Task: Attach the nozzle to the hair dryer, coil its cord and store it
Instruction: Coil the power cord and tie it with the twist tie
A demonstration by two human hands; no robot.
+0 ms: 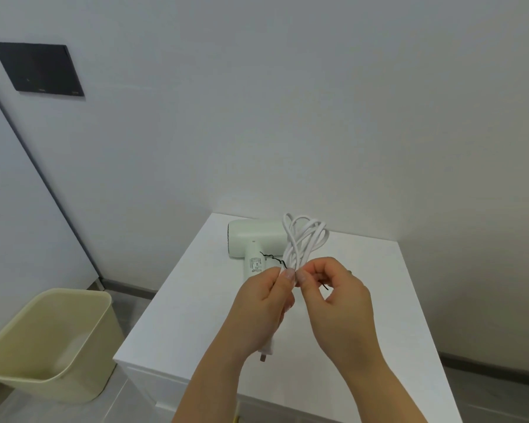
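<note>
Soft even light, slight blur, wide-angle bending

White cabinet top (364, 300) lay mostly bare to the right and near left, hair dryer (251, 239) blocked the far left part, looped cord (306, 236) stood above the middle, wall close behind, beige bin (52, 340) occupied the floor at left.

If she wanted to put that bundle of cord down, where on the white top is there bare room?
The right half of the cabinet top is bare, from the right hand to the right edge. The near-left corner, in front of the left hand, is bare too. The back middle is crowded: the dryer lies there, the cord above it.
</note>
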